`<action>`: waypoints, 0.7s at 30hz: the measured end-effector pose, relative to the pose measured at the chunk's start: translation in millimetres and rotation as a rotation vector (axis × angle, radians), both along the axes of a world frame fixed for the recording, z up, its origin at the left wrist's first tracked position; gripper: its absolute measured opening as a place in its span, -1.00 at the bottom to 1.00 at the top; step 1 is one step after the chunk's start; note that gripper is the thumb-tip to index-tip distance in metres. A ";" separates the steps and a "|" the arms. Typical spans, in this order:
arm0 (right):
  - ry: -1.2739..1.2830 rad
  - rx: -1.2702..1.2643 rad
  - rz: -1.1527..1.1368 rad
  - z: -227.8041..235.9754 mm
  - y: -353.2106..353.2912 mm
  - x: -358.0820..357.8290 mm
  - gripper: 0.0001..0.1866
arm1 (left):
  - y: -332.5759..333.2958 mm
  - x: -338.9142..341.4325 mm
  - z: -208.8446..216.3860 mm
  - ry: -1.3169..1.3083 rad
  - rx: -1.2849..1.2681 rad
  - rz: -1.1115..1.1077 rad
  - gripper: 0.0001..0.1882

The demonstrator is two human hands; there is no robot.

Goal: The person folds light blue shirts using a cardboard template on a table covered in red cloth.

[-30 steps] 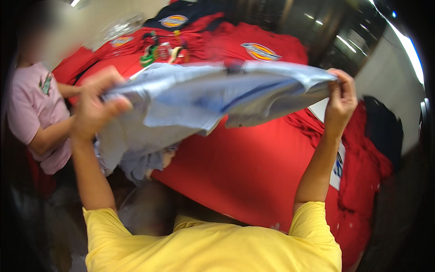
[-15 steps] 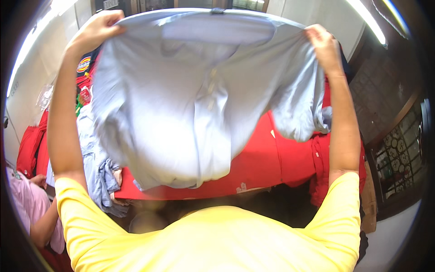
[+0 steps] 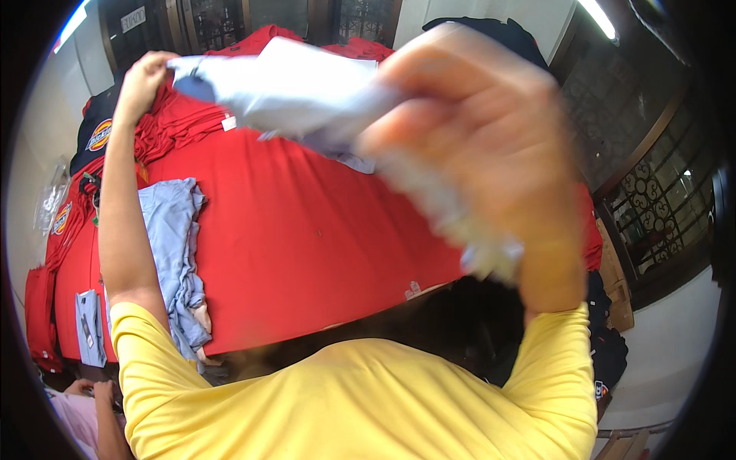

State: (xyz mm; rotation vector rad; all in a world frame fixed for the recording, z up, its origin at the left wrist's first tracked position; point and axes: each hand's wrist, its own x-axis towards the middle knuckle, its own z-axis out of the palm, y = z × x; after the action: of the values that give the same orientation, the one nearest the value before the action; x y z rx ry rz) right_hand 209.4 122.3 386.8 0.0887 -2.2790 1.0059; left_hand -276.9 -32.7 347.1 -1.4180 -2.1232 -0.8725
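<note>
L hand (image 3: 144,80) is up over the far L part of the table (image 3: 307,238), fingers clenched on one end of a lt-blue shirt (image 3: 295,84). R hand (image 3: 483,130) is up close to the cam, v. blurred, fingers curled round the shirt's other end; exact finger placement can't be told. Shirt is in the air btwn both hands, bunched lengthwise, above the table's far half; a pale, blurred bit of cloth trails below R hand, over the near edge's R part. Table top is red, bare across the middle. At its near edge, L part, a heap of lt-blue garments (image 3: 172,245) lies partly behind L forearm, w/ some cloth hanging past the edge. Nr the near L corner: a folded blue garment (image 3: 90,330), flat. Red garments (image 3: 180,126) are piled along the far edge, toward the far L corner, w/ a dark garment (image 3: 93,138) w/ an oval badge just beside. Another dark garment (image 3: 498,38) sits nr the far R corner. Clear plastic (image 3: 52,195) is by the L edge. Just off the near L corner, a co-worker's hands (image 3: 90,388) are close tog.; what they hold, if anything, can't be told.
</note>
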 end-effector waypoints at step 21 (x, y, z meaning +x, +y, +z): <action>-0.515 -0.101 -1.023 -411.1 245.1 25.0 -0.63 | -93.6 273.6 -344.8 -0.295 -0.243 0.540 -0.61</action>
State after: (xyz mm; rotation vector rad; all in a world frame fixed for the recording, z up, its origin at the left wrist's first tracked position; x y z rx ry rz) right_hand 234.4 367.4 -24.3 -1.3648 -2.1940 0.5915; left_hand -3.3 -126.3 2.3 -0.7658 -2.7231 -0.6517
